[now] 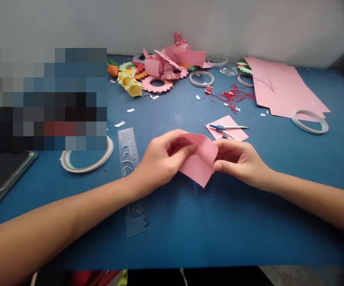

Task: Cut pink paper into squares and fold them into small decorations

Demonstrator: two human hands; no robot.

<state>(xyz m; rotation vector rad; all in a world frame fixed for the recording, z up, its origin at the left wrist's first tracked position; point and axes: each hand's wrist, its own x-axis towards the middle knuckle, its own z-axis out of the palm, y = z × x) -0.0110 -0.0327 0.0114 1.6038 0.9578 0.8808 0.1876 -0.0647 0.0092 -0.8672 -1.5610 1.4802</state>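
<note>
A creased square of pink paper [200, 161] is held up between my two hands, just above the blue table. My left hand [167, 159] pinches its left side, thumb on the near face and fingers behind. At the right edge, my right hand [239, 161] grips the paper between thumb and fingers; its fingertips are partly hidden. Beyond my right hand lie a pair of compasses [228, 127] and, under it, more pink square paper [227, 121]. A clear stencil ruler [137, 214] lies flat beneath my left wrist.
Folded paper pieces [156, 84] are heaped at the back. Large pink sheets [285, 87] lie back right, near tangled red thread [233, 97]. Tape rolls [310, 121] and white scraps are scattered about. A dark flat object [5, 178] sits at left; a blurred block covers the area above.
</note>
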